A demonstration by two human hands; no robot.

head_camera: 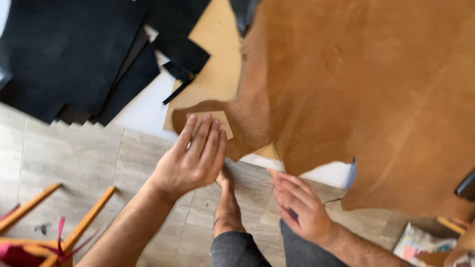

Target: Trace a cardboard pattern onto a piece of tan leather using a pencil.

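Note:
My left hand point(190, 158) lies flat, fingers together, pressing a small tan paper pattern piece point(221, 123) onto a flap of the large brown suede hide point(366, 94). My right hand point(302, 205) hovers lower, just below the hide's edge, fingers loosely curled around a small dark object that I cannot make out clearly. The hide spreads over the table's right side and hangs over its front edge.
Black leather pieces point(74, 54) are stacked at the upper left on the white table point(143, 111). A tan sheet point(217, 54) lies under the hide. Below are a tiled floor point(74, 158), my bare foot point(227, 202), a wooden stool point(54, 232) lower left and a colourful item point(420, 244) lower right.

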